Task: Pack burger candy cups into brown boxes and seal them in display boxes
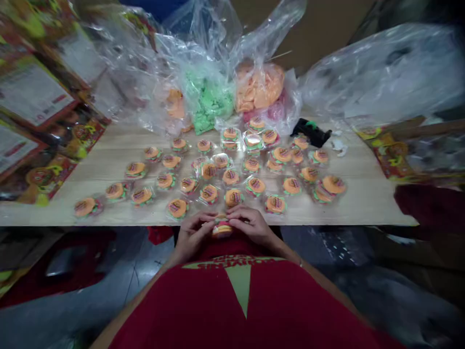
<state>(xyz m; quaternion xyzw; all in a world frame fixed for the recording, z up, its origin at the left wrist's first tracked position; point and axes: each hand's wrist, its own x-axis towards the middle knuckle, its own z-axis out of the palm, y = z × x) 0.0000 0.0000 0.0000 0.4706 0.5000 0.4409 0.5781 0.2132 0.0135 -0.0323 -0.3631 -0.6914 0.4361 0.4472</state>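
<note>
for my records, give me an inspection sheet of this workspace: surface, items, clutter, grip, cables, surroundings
Surface: pale wood-look tabletop.
Work items: burger-shaped pieces in clear packaging spread over the tabletop; bagged green pieces and orange pieces at the back.
Clutter: black object with a green part and a white scrap, rear right.
Grip: left hand and right hand both hold one burger at the near edge.
Cables: nothing seen for certain; the floor is dim.
Surroundings: printed packages on the left, more on the right; large clear plastic bag, rear right.
</note>
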